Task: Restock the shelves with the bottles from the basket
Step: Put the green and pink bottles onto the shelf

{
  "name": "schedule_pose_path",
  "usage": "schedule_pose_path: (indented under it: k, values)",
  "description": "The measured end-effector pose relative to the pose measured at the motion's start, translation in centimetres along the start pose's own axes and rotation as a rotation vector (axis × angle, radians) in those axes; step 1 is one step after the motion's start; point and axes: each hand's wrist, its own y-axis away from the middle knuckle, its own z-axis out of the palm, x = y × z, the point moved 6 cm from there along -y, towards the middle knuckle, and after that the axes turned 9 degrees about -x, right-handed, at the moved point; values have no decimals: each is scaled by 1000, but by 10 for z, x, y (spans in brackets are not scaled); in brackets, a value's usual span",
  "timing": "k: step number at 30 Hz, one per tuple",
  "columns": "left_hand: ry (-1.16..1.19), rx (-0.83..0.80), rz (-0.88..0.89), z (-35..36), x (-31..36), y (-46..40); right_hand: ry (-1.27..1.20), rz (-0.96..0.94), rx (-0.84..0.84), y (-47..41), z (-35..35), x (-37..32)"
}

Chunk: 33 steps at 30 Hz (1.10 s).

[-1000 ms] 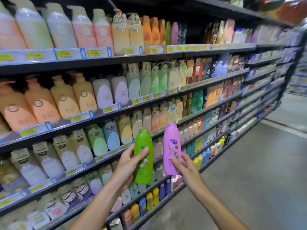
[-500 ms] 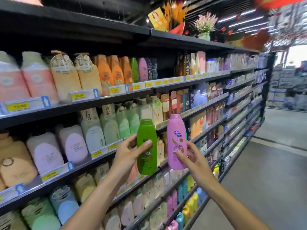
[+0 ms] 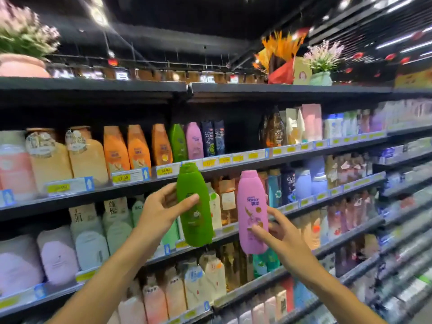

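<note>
My left hand (image 3: 161,206) grips a green bottle (image 3: 195,206) upright, thumb across its front. My right hand (image 3: 278,232) holds a pink bottle (image 3: 252,211) upright by its lower half. Both bottles hang in front of the black shelf edge (image 3: 233,164) of the upper product row. On that row stand a matching green bottle (image 3: 178,142) and a matching pink bottle (image 3: 194,140), next to orange bottles (image 3: 138,146) and dark Clear bottles (image 3: 212,136). A dark gap (image 3: 243,132) opens to the right of those. The basket is out of view.
Shelves full of shampoo and body wash bottles run left to right and away down the aisle. Yellow price tags line each edge. Potted flowers (image 3: 323,64) and an orange bouquet (image 3: 280,57) stand on the top board. A pink pot (image 3: 22,65) sits top left.
Both hands have risen with their bottles, from the lower rows up to the edge of the upper product row. My view has tilted upward, bringing the top board and ceiling in.
</note>
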Motion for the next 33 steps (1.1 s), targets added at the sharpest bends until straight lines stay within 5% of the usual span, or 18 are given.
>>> schedule_pose_path:
  k: [21,33]
  values:
    - [-526,100,309,-45,63,-168,-56,-234,-221,-210,-30,2]
    - [-867,95,193,-43,42,-228,-12,-330,-366,-269,-63,1]
